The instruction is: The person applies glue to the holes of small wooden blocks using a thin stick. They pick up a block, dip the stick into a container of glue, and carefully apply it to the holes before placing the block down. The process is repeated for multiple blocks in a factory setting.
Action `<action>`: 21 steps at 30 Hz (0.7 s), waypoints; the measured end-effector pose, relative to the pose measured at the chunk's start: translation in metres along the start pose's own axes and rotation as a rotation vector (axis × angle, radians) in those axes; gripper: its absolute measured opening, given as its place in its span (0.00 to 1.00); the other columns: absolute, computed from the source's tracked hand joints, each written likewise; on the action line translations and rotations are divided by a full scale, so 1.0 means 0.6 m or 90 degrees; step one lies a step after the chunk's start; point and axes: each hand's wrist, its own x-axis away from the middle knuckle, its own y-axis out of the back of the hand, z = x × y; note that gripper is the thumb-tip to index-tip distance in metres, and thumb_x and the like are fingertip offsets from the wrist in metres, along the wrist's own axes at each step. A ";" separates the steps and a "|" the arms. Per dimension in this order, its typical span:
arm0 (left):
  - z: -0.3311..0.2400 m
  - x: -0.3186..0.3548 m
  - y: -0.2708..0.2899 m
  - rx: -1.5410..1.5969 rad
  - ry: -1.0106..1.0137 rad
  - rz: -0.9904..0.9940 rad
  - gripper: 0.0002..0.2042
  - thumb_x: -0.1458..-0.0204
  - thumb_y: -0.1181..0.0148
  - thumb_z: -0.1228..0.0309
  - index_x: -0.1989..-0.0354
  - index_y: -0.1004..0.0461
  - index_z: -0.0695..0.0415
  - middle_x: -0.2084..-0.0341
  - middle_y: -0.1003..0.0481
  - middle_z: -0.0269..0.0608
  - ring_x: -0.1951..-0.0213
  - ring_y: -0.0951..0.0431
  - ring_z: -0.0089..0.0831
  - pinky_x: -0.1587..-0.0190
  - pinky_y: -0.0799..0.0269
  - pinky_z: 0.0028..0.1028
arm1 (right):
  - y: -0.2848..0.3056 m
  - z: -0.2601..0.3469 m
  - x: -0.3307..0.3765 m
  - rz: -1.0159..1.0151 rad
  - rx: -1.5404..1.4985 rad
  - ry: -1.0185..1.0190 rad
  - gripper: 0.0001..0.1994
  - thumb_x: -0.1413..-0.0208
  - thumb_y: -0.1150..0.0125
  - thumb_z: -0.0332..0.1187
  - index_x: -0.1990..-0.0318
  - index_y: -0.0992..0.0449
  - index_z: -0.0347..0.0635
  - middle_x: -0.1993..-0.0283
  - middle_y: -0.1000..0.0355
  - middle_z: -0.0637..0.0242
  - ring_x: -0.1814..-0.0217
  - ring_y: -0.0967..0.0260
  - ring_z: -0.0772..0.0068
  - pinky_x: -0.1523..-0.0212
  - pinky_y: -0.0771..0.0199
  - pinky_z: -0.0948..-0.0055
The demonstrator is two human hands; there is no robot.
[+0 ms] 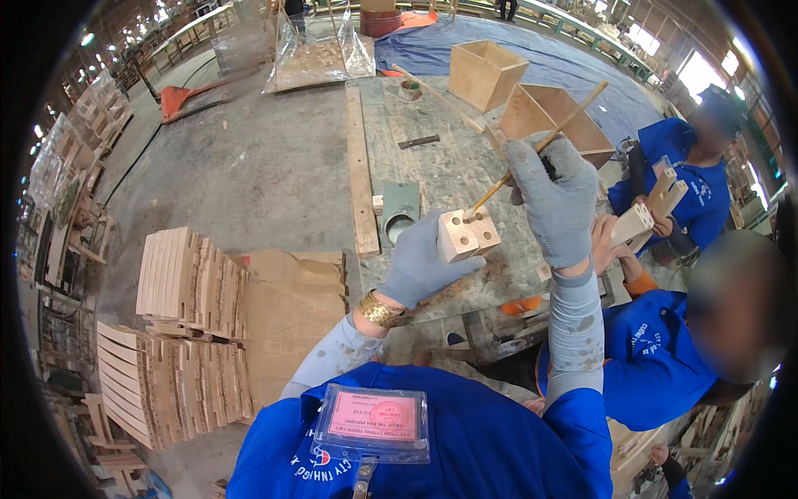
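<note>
My left hand (pixel 418 262), in a grey glove, is wrapped round a pair of pale wooden pieces (pixel 454 239) held side by side. Their end faces, with round drilled holes, are turned up. In my gloved right hand (pixel 555 204) is a thin wooden stick (pixel 572 116), gripped partway along and slanting down to the left. Its lower tip meets one of the holes; how far it goes in cannot be made out. Dark smudges mark the right glove and sleeve.
On the worktable (pixel 507 279) stand a green-grey container (pixel 401 202), a dark flat bar (pixel 418 141), a small can (pixel 410 90) and two wooden boxes (pixel 486 75). Stacked wooden parts (pixel 179 382) lie at left beside cardboard (pixel 295 312). Two co-workers in blue (pixel 657 349) handle wooden pieces at right.
</note>
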 end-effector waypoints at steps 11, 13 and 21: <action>-0.001 0.002 0.002 0.003 -0.016 -0.006 0.26 0.67 0.31 0.57 0.61 0.30 0.60 0.72 0.26 0.42 0.69 0.24 0.34 0.65 0.30 0.29 | -0.016 0.016 0.003 0.041 0.078 0.086 0.14 0.54 0.36 0.35 0.79 0.29 0.33 0.89 0.37 0.63 0.88 0.40 0.81 0.86 0.43 0.77; -0.001 0.002 0.003 0.001 -0.014 0.003 0.27 0.67 0.30 0.58 0.60 0.30 0.61 0.70 0.25 0.42 0.68 0.24 0.32 0.64 0.30 0.28 | -0.018 0.013 0.002 0.051 0.086 0.100 0.14 0.54 0.36 0.35 0.80 0.29 0.33 0.89 0.37 0.62 0.88 0.40 0.79 0.86 0.43 0.76; 0.005 -0.002 0.001 -0.016 -0.021 0.001 0.27 0.67 0.30 0.56 0.61 0.30 0.60 0.71 0.24 0.42 0.69 0.23 0.34 0.65 0.30 0.28 | -0.029 0.015 -0.004 0.065 0.161 0.161 0.15 0.55 0.36 0.36 0.83 0.32 0.36 0.89 0.38 0.58 0.88 0.38 0.64 0.85 0.42 0.70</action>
